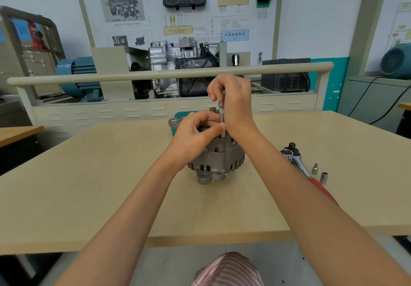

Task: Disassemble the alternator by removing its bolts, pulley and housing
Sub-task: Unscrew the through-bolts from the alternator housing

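A grey alternator [219,160] stands on the beige table [111,174], its vented housing facing me. A slim metal extension bar [221,116] stands upright on the alternator's top. My right hand [233,101] grips the bar's upper end with curled fingers. My left hand [198,127] rests on the alternator's top, and its thumb and fingers pinch the bar's lower part. The bolt under the bar is hidden by my hands.
A ratchet wrench [298,163] with a red handle lies to the right of the alternator, with two small sockets [320,173] beside it. A teal tray [180,115] sits behind the alternator. A railing [155,74] and an engine display stand beyond the table.
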A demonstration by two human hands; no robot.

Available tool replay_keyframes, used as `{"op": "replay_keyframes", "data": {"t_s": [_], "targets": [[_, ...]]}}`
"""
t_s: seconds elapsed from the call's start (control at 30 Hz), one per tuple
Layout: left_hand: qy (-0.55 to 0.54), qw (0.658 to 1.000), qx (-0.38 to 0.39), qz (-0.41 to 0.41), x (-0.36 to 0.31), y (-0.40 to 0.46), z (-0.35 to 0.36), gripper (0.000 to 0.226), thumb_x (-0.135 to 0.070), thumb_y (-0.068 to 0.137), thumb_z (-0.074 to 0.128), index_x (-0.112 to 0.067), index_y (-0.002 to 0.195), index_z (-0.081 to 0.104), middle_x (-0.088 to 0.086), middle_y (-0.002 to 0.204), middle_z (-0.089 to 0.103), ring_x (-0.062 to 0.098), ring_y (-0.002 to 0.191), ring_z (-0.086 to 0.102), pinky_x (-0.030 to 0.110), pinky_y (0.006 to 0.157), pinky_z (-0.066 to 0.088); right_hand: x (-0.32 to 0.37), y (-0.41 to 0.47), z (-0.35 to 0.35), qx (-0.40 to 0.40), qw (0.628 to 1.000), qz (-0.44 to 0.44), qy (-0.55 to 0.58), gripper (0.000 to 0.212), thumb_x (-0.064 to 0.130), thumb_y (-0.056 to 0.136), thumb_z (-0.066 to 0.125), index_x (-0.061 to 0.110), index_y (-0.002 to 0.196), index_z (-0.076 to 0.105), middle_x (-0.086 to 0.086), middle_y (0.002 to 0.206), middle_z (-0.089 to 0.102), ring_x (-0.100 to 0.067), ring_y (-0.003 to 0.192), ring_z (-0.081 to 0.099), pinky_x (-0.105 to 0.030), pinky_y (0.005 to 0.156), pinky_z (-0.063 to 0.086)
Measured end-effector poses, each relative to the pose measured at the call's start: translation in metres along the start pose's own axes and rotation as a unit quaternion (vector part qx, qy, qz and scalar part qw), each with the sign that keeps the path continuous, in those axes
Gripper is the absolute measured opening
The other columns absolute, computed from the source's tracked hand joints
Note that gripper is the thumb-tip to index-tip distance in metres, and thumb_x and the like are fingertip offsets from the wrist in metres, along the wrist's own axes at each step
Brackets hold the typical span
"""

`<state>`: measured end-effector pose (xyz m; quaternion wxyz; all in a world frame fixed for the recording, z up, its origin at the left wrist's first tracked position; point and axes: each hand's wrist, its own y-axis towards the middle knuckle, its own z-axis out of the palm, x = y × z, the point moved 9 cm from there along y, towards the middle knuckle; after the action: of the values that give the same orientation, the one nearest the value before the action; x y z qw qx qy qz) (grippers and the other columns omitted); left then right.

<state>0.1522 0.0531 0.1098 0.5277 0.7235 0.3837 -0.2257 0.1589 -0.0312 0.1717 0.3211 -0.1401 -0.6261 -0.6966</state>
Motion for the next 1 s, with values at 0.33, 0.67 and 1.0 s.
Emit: {"op": "replay_keyframes", "data": {"t_s": [0.33,0.67,1.0], "targets": [[-0.002,1.000,-0.011,0.015,-0.002,0.000,-0.004,0.041,0.011,0.084,0.052,-0.031,0.087,0.050,-0.029,0.061,0.061,-0.013,0.061,0.055,0.005,0.054,0.040,0.020,-0.026,0.018,-0.073,0.760,-0.099,-0.638,0.023,0.030,0.082,0.044,0.011,0.086,0.056,-0.004,0.087,0.051,-0.023,0.087,0.043,-0.033,0.084,0.027],[0.015,1.000,-0.015,-0.009,0.004,0.002,-0.001,0.021,-0.013,0.086,0.063,-0.034,0.087,0.068,-0.003,0.092,0.070,0.020,0.100,0.062,0.040,0.090,0.051,0.008,-0.003,0.000,-0.046,0.995,0.010,-0.088,0.042,0.018,0.080,0.039,0.016,0.039,0.028,-0.001,0.040,0.030,-0.019,0.048,0.031,-0.028,0.063,0.032],[-0.017,1.000,0.003,0.000,0.002,0.002,-0.001,0.017,-0.010,0.088,0.063,-0.025,0.082,0.067,-0.010,0.075,0.069,0.004,0.076,0.064,0.018,0.073,0.052,-0.011,0.001,0.000,-0.018,0.994,0.080,0.079,0.050,0.011,0.089,0.035,0.015,0.040,0.039,0.003,0.042,0.042,-0.012,0.051,0.043,-0.025,0.069,0.046]]}}
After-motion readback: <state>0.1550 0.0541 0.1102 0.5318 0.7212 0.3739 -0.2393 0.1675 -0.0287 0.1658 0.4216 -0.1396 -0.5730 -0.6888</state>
